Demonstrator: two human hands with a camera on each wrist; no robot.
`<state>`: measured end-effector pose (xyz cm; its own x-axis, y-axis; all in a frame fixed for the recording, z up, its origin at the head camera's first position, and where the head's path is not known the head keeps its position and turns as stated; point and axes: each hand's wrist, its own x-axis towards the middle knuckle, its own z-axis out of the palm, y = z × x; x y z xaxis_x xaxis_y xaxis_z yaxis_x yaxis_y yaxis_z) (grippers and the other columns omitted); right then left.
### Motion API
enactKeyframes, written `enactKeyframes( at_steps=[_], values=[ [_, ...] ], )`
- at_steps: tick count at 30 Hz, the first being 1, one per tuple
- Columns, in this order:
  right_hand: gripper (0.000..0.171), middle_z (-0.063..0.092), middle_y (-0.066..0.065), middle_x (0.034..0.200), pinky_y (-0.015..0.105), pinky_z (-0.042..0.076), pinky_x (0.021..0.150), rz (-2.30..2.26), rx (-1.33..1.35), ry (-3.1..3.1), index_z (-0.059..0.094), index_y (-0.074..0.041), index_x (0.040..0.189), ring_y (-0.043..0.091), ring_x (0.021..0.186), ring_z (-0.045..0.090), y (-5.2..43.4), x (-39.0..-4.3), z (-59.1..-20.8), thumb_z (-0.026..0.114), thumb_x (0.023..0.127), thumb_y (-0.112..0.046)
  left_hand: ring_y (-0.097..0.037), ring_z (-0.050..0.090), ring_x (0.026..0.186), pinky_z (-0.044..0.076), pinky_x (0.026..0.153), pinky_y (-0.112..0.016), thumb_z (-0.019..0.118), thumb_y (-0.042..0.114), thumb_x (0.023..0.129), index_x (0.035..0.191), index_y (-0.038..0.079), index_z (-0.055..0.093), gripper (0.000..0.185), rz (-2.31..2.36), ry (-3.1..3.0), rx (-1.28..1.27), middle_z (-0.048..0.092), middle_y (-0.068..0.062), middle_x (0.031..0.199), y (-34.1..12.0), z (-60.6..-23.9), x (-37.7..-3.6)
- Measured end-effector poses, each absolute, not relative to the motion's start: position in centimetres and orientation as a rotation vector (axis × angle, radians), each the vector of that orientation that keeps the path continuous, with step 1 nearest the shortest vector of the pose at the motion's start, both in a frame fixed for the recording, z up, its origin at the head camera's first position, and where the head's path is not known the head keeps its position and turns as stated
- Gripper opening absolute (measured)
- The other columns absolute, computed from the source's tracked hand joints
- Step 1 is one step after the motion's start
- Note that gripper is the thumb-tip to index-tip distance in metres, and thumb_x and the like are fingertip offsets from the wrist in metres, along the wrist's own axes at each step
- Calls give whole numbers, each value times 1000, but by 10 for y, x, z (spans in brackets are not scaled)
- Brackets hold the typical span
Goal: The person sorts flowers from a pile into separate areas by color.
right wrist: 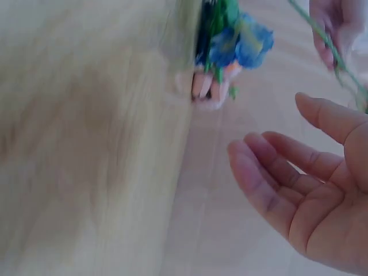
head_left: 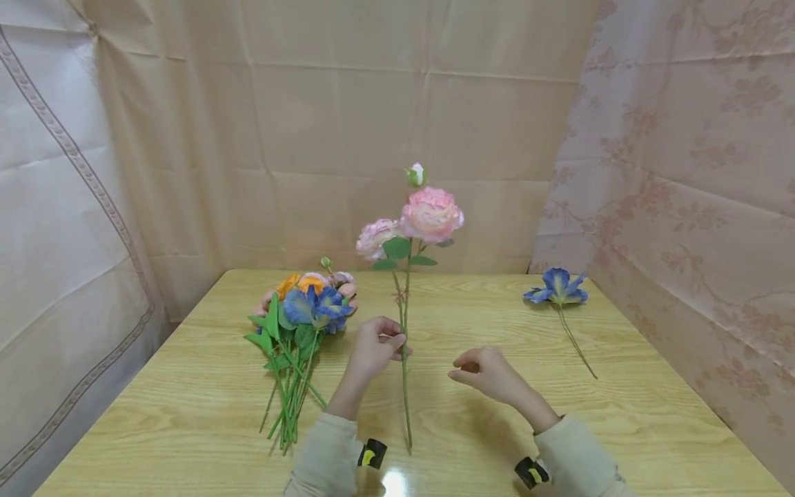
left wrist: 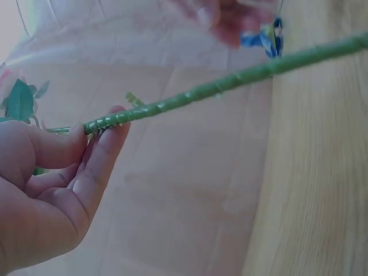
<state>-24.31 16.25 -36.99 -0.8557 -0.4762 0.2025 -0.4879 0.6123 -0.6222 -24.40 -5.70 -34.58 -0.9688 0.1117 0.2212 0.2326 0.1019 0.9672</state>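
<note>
My left hand (head_left: pixel 396 342) pinches the green stem (head_left: pixel 405 386) of a pink rose spray (head_left: pixel 430 214) and holds it upright, its lower end near the table's front edge. In the left wrist view, thumb and fingers (left wrist: pixel 98 150) close on that stem (left wrist: pixel 230 83). To the right of the stem my right hand (head_left: pixel 464 373) hovers above the table, loosely curled and empty. The right wrist view shows its palm (right wrist: pixel 313 195) bare with the fingers relaxed, and the left hand (right wrist: pixel 336 26) with the stem beyond it.
A bunch of blue, orange and pink flowers (head_left: pixel 304 310) lies on the wooden table (head_left: pixel 186 414) left of my left hand. A single blue flower (head_left: pixel 559 286) lies at the far right. Cloth drapes (head_left: pixel 683 172) close off the back and both sides.
</note>
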Motion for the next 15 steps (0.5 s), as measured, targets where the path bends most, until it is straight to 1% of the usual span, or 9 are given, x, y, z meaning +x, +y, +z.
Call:
enactKeyframes(
  at_steps=[3,7,9,12,15],
  values=[
    [30,63,10,83,24,48,56,1251,962,-2793,61,11,98,20,69,59,154,-238,-371,60,86,-17,-29,64,69,52,60,-32,52,-11,84,88,-13,51,5,-2049,-2256,-395,52,-15,84,-50,-345,-241],
    [29,63,17,89,25,50,62,1493,1125,-2755,58,13,101,23,77,61,143,-229,-373,59,86,-12,-33,64,69,52,61,-33,51,-13,83,86,-10,50,4,-2125,-2216,-465,52,-15,84,-42,-346,-237],
    [28,63,19,90,27,50,65,1599,1187,-2730,57,13,102,24,79,62,139,-226,-374,58,86,-10,-35,63,70,52,61,-32,51,-14,83,85,-10,49,5,-2146,-2199,-507,52,-16,84,-38,-347,-234],
    [26,62,22,89,29,51,67,1741,1228,-2685,55,15,100,27,79,62,134,-221,-376,57,86,-7,-38,62,70,52,61,-34,51,-16,82,85,-13,49,5,-2139,-2185,-570,52,-18,83,-34,-343,-227],
    [24,60,26,87,30,52,65,1830,1197,-2645,53,17,98,33,78,62,131,-218,-377,55,87,-3,-41,61,69,52,61,-37,51,-17,81,84,-14,48,4,-2109,-2184,-592,53,-20,82,-31,-334,-218]
  ],
)
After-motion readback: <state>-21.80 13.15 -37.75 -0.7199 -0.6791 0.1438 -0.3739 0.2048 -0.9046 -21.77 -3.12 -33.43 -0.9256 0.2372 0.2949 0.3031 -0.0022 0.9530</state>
